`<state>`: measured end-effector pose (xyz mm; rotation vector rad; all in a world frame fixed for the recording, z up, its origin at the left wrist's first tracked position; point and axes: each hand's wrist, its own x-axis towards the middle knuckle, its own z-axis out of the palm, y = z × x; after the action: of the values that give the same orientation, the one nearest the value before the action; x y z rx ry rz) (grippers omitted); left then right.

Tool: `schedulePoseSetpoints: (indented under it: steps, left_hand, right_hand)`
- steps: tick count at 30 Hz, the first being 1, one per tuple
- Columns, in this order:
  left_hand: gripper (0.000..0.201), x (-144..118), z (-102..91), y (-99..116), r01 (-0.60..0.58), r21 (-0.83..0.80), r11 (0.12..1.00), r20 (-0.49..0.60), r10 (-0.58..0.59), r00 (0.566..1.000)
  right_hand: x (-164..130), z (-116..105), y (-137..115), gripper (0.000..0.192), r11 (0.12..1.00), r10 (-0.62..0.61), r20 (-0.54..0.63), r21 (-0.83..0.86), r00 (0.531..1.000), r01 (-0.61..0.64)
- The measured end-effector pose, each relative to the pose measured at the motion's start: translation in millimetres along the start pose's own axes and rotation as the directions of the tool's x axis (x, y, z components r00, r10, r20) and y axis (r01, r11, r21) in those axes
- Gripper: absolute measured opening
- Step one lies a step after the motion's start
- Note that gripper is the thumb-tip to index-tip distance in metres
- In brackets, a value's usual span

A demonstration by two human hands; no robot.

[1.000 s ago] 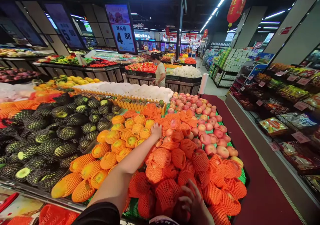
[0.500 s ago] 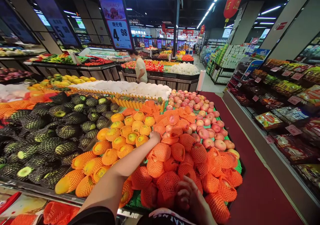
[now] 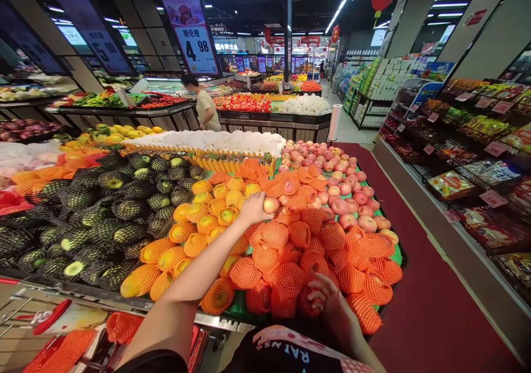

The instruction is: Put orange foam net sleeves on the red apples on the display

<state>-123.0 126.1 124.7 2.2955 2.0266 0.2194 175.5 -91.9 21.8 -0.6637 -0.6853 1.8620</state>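
Note:
My left hand (image 3: 252,208) stretches out over the middle of the fruit display. Its fingers are closed around a bare, pinkish-yellow apple (image 3: 271,205). Below and beside it lie fruits in orange foam nets (image 3: 275,234), some with bare red skin showing. On its left sit yellow-orange melons (image 3: 206,222) in yellow nets. Close to my body, my right hand (image 3: 327,298) hovers by the near netted fruits, its fingers loosely bent and apart. A dark red netted fruit (image 3: 307,302) is beside those fingers; no grip on it shows.
Loose apples (image 3: 348,204) fill the right back of the stand. Dark green melons in black nets (image 3: 124,207) cover the left. A shopping cart (image 3: 25,317) stands at lower left. Snack shelves (image 3: 468,162) line the right. Another person (image 3: 207,110) is beyond the stand.
My left hand has lifted slightly, and an apple now shows in its fingers. My right hand has shifted slightly right. The other person has moved left, and the view has tilted slightly.

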Motion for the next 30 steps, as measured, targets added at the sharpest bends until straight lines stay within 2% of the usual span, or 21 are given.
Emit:
schedulePoseSetpoints:
  steps: [3,6,11,15,17,20,23,25,30]
  left_hand:
    - [0.076,-26,-15.5,23,-0.092,-0.141,0.986,-0.007,0.092,0.996]
    - [0.081,-50,-15.3,48,-0.172,-0.194,0.966,0.105,0.195,0.975]
    - [0.07,-77,14.8,79,-0.376,-0.097,0.922,0.16,0.387,0.908]
    - [0.066,-86,41.7,96,-0.334,-0.136,0.933,0.239,0.358,0.903]
    - [0.062,-82,48.3,100,-0.278,-0.168,0.946,0.24,0.313,0.919]
    - [0.051,-60,49.2,97,-0.226,-0.224,0.948,0.198,0.271,0.942]
    - [0.045,-28,46.8,84,-0.17,-0.262,0.95,0.144,0.213,0.967]
    - [0.046,-10,47.4,73,-0.113,-0.287,0.951,0.149,0.161,0.976]
    - [0.049,4,50.7,55,0.026,-0.373,0.927,0.191,0.049,0.98]
  right_hand:
    - [-2,11,-1,0.059,0.999,0.032,0.028,-0.037,0.999,-0.031]
    - [-5,18,-2,0.056,0.996,0.048,0.032,-0.078,0.998,-0.046]
    - [-11,18,-7,0.056,0.995,0.03,0.001,-0.092,1.0,-0.03]
    - [-16,15,-10,0.058,0.998,-0.005,-0.043,-0.06,0.999,0.002]
    - [-18,14,-10,0.06,0.999,-0.014,-0.057,-0.052,0.998,0.011]
    - [-21,15,-10,0.058,0.998,-0.015,-0.062,-0.054,0.998,0.012]
    - [-22,17,-9,0.056,0.998,-0.021,-0.057,-0.057,0.998,0.018]
    - [-22,17,-9,0.056,0.998,-0.029,-0.057,-0.061,0.998,0.026]
    - [-22,14,-9,0.061,0.997,-0.049,-0.088,-0.058,0.995,0.044]
